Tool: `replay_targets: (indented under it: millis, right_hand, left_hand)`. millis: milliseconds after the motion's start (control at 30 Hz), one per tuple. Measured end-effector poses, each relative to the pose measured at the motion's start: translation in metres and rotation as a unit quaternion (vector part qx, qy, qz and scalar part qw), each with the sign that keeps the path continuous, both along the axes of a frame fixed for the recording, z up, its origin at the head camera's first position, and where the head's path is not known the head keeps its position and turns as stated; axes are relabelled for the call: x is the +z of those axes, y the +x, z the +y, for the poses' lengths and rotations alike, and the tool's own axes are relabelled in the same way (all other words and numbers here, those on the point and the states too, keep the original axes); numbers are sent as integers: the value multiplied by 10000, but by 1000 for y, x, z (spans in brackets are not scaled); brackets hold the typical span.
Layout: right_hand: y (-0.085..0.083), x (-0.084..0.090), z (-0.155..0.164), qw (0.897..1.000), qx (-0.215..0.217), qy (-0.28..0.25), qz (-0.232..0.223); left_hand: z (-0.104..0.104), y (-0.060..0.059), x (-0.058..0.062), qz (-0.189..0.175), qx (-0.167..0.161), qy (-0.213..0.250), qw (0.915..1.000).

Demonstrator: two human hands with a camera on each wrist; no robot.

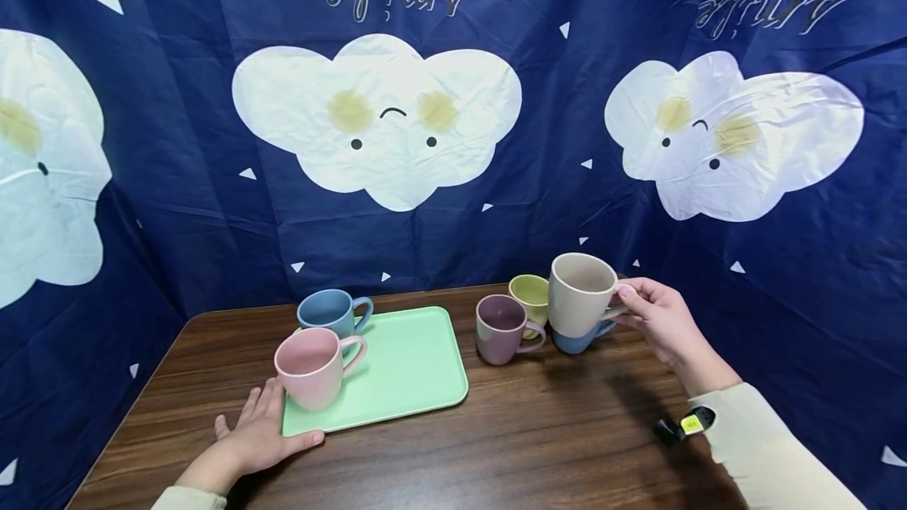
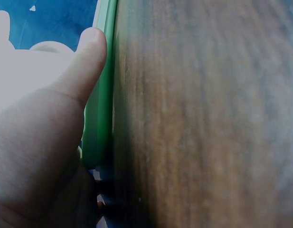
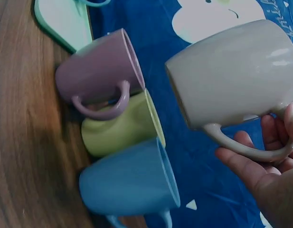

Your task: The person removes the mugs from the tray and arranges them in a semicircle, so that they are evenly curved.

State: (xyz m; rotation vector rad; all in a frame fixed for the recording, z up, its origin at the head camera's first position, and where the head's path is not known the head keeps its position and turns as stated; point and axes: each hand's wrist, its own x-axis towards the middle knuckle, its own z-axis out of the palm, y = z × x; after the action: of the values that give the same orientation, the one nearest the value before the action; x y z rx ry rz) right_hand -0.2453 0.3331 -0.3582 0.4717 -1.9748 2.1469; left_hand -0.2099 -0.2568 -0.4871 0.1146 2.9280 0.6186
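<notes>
My right hand (image 1: 662, 317) grips the handle of a beige mug (image 1: 583, 297), which is raised above the table. In the right wrist view the beige mug (image 3: 234, 76) hangs clear of a blue mug (image 3: 129, 183), a yellow-green mug (image 3: 125, 126) and a purple mug (image 3: 99, 73). My left hand (image 1: 258, 433) rests at the near left corner of a mint-green tray (image 1: 418, 364), fingers spread and straight along its edge. On the tray's left side stand a pink mug (image 1: 312, 372) and, behind it, another blue mug (image 1: 327, 313). The left wrist view shows the thumb (image 2: 91, 52) against the tray's rim (image 2: 103, 95).
The brown wooden table (image 1: 496, 447) reaches back to a dark blue curtain (image 1: 553, 219) printed with white clouds. Right of the tray, the purple mug (image 1: 499, 337) and yellow-green mug (image 1: 530, 293) stand close together, with the blue mug (image 1: 570, 343) partly hidden behind the beige one.
</notes>
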Motion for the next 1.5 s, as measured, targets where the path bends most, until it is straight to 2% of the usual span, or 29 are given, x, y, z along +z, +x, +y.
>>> replay_targets:
  millis: [233, 533, 767, 1033, 1500]
  right_hand:
    - [5, -14, 16, 9999, 77, -37, 61]
    - [12, -42, 36, 9993, 274, -171, 204]
    - [14, -63, 50, 9989, 245, -272, 298]
    - [14, -83, 65, 9982, 164, -541, 210]
    - [13, -106, 82, 9991, 48, -430, 42]
  left_hand:
    - [0, 1, 1, -59, 53, 26, 10000]
    - [0, 1, -1, -8, 62, -20, 10000]
    - [-1, 1, -2, 18, 47, 46, 10000]
    - [-1, 1, -4, 65, 48, -5, 10000]
    - [1, 1, -1, 100, 77, -22, 9999]
